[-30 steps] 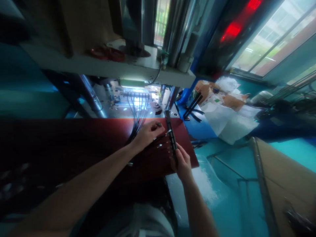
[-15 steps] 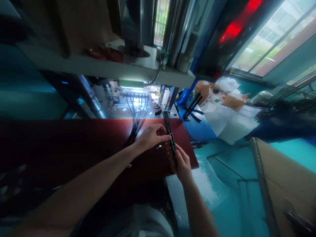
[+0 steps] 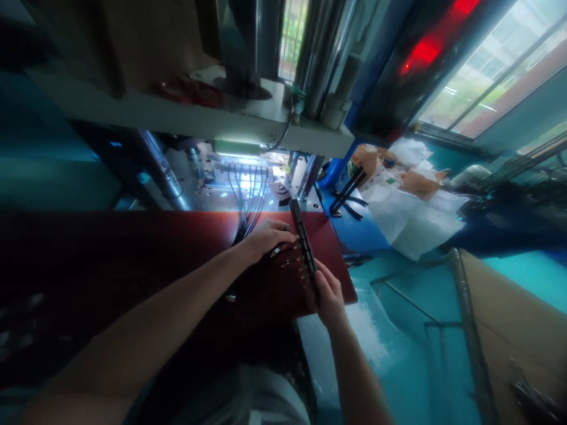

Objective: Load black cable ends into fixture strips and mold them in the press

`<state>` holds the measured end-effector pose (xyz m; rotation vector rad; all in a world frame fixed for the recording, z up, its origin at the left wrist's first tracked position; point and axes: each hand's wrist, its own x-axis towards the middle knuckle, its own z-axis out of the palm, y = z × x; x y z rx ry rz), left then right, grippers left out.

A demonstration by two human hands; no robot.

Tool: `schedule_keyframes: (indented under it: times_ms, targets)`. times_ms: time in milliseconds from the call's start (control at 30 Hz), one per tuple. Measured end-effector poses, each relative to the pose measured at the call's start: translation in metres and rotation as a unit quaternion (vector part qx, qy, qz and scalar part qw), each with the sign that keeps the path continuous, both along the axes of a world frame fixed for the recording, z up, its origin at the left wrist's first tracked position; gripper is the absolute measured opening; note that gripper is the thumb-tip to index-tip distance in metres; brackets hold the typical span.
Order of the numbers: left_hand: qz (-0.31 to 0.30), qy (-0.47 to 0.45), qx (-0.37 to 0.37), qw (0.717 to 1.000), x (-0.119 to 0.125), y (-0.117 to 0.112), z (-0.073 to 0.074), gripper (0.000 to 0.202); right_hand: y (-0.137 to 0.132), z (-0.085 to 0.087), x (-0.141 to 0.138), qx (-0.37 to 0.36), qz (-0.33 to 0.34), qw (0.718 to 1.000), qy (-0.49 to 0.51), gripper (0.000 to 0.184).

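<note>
My right hand [image 3: 328, 293] grips the near end of a long black bar [image 3: 302, 241] that stands slanted over the red tabletop [image 3: 186, 248]. Several thin cables with metal tips [image 3: 290, 261] stick out from the bar's left side. My left hand [image 3: 266, 237] rests just left of the bar with its fingers curled on one cable end near the bar's upper part. A bundle of dark cables [image 3: 248, 206] runs from my left hand back toward the lit machine bed.
A press machine with steel columns [image 3: 162, 171] and a grey plate [image 3: 212, 118] stands behind the red top. Black bars [image 3: 348, 189] lie on a blue surface at the right, beside white plastic bags [image 3: 411, 218] and cardboard. A window is at far right.
My left hand has drawn slightly left and back from the bar after pressing at it. The bar has tilted a little farther from me; my right hand stays put.
</note>
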<state>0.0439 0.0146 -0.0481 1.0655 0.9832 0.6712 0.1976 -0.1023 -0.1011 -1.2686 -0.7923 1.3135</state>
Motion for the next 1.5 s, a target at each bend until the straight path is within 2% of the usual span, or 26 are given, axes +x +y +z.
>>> schedule_keyframes:
  times_ms: [100, 300, 400, 467, 567, 633, 700, 800, 900, 1000, 1100, 1200, 1367, 1500]
  targets:
    - [0.002, 0.018, 0.02, 1.0, 0.0, 0.001, 0.003, 0.014, 0.0, -0.002, 0.002, 0.007, 0.004, 0.999, -0.031, 0.046]
    - [-0.002, 0.057, 0.088, 0.994, -0.004, 0.002, 0.005, 0.011, 0.001, -0.006, -0.002, 0.089, 0.015, 0.988, -0.126, 0.041]
    - [0.007, 0.06, 0.107, 0.992, -0.006, -0.002, 0.0, 0.013, 0.0, -0.004, -0.004, 0.068, 0.011, 0.992, -0.109, 0.041]
    - [0.022, 0.012, 0.093, 0.995, -0.006, -0.004, -0.005, 0.02, 0.0, -0.003, -0.003, 0.033, 0.002, 0.997, -0.072, 0.043]
    - [0.099, -0.05, 0.091, 0.99, -0.006, -0.005, -0.01, 0.026, 0.001, -0.003, -0.002, 0.008, -0.003, 1.0, -0.019, 0.051]
    - [0.142, -0.005, 0.153, 0.978, -0.007, -0.004, -0.012, 0.021, 0.001, -0.003, -0.002, 0.017, -0.002, 1.0, -0.002, 0.055]
    - [0.151, 0.082, 0.244, 0.955, -0.008, -0.004, -0.012, 0.017, 0.001, -0.003, -0.002, 0.019, -0.003, 1.0, 0.001, 0.054]
    - [0.128, 0.176, 0.34, 0.915, -0.011, -0.005, -0.011, 0.013, 0.001, -0.004, -0.002, 0.01, -0.002, 1.0, 0.005, 0.051]
    - [0.081, 0.205, 0.366, 0.904, -0.011, -0.006, -0.01, 0.019, 0.0, -0.004, -0.001, 0.01, 0.001, 1.0, 0.015, 0.05]
    - [0.035, 0.184, 0.297, 0.936, -0.01, -0.003, -0.008, 0.026, 0.001, -0.001, 0.0, 0.002, 0.011, 1.0, -0.001, 0.051]
    - [0.012, 0.128, 0.138, 0.982, -0.01, 0.003, -0.005, 0.025, 0.002, 0.004, 0.001, -0.001, 0.024, 1.0, -0.012, 0.051]
    - [-0.015, 0.098, 0.042, 0.994, -0.012, 0.01, 0.002, 0.02, 0.004, 0.006, 0.003, -0.006, 0.035, 0.999, -0.031, 0.051]
    - [-0.058, 0.088, 0.012, 0.994, -0.014, 0.019, 0.01, 0.014, 0.006, 0.004, 0.003, 0.027, 0.047, 0.993, -0.101, 0.05]
    - [-0.066, 0.13, 0.047, 0.988, -0.008, 0.027, 0.001, 0.013, 0.007, 0.006, -0.003, 0.041, 0.073, 0.988, -0.129, 0.051]
